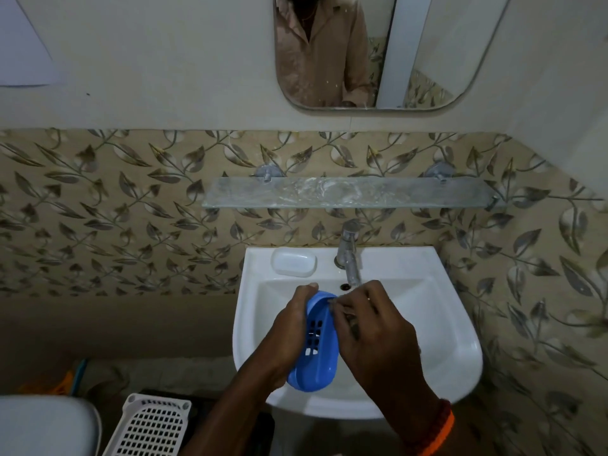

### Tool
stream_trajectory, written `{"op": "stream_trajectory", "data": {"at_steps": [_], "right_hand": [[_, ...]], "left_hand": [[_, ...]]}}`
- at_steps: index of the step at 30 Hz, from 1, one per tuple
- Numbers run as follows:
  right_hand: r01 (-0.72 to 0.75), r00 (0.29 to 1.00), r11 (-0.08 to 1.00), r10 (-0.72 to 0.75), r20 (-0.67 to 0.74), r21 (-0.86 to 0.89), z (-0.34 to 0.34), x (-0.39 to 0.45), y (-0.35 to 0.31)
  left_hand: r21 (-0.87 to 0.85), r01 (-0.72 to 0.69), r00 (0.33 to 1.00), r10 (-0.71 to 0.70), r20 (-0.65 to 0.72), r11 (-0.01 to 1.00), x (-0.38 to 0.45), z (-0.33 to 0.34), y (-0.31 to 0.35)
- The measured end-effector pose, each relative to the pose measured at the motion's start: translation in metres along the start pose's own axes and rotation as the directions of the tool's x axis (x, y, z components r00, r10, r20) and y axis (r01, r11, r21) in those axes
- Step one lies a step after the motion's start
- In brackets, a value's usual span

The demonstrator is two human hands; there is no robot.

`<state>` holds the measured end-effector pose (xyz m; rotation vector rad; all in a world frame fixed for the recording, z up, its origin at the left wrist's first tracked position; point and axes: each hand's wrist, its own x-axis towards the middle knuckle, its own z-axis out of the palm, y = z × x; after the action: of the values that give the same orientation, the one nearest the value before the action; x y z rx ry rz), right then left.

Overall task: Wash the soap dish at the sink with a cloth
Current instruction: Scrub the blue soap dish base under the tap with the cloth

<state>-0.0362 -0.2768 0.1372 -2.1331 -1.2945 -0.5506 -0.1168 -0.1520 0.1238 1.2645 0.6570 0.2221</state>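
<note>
The blue soap dish (317,343) is held over the sink (454,324) in the left hand (289,327) grip — the right hand (371,324) pinches something small, seemingly the cloth. Slots should be rubbed thoroughly — dish kept tilted under the tap (350,255).

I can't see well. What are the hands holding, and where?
The left hand grips the blue soap dish along its left long side. The right hand's hold cannot be told.

I see left hand (289,327) gripping blue soap dish (317,350) over white sink (437,327), slotted base facing me. Right hand (371,320) pinches at dish's upper rim, cloth barely visible under fingers. Tap (349,255) above. White soap (293,261) on sink ledge. Glass shelf (348,191), mirror (371,51) on wall.
</note>
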Motion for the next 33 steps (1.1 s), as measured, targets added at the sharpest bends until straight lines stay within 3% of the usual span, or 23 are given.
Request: {"op": "stream_trajectory", "data": {"at_steps": [2, 4, 6, 7, 9, 11, 14, 18, 23, 29, 33], "right_hand": [[-0.148, 0.988, 0.963, 0.153, -0.007, 0.223, -0.006, -0.001, -0.003], [-0.322, 0.938, 0.848, 0.347, 0.019, 0.422, -0.014, -0.002, -0.002], [-0.455, 0.869, 0.734, 0.491, 0.068, 0.504, -0.023, -0.002, 0.003], [-0.468, 0.860, 0.736, 0.506, 0.062, 0.490, -0.028, 0.000, 0.006], [-0.410, 0.894, 0.796, 0.447, 0.024, 0.446, -0.035, 0.004, 0.007], [-0.297, 0.945, 0.861, 0.326, 0.000, 0.413, -0.036, 0.007, 0.001], [-0.157, 0.987, 0.925, 0.154, 0.037, 0.345, -0.032, 0.001, -0.017], [-0.035, 0.992, 0.962, 0.000, 0.128, 0.271, -0.032, -0.008, -0.024], [-0.099, 0.989, 0.956, 0.065, 0.133, 0.276, -0.038, 0.003, -0.003], [0.028, 0.956, 0.968, -0.098, 0.277, 0.248, -0.046, -0.005, -0.020], [-0.090, 0.978, 0.961, 0.035, 0.205, 0.261, -0.050, 0.006, -0.001]], "left_hand": [[-0.015, -0.042, 0.999, 0.043, 0.031, 0.999, -0.001, -0.004, -0.004], [-0.028, -0.123, 0.989, 0.124, 0.079, 0.992, -0.003, -0.009, -0.007], [0.048, -0.278, 0.954, 0.270, 0.129, 0.959, -0.004, -0.015, -0.010], [0.117, -0.376, 0.919, 0.354, 0.173, 0.919, -0.004, -0.016, -0.012], [0.245, -0.500, 0.861, 0.446, 0.245, 0.830, -0.004, -0.016, -0.017], [0.302, -0.533, 0.844, 0.471, 0.256, 0.790, -0.006, -0.012, -0.019], [0.254, -0.546, 0.833, 0.485, 0.265, 0.799, -0.003, -0.007, -0.017], [0.247, -0.571, 0.814, 0.501, 0.295, 0.783, -0.001, -0.006, -0.011], [0.328, -0.565, 0.825, 0.510, 0.243, 0.757, -0.008, -0.008, -0.014], [0.304, -0.570, 0.821, 0.512, 0.254, 0.763, -0.005, -0.004, -0.011], [0.336, -0.577, 0.817, 0.520, 0.250, 0.745, -0.011, -0.002, -0.010]]}}
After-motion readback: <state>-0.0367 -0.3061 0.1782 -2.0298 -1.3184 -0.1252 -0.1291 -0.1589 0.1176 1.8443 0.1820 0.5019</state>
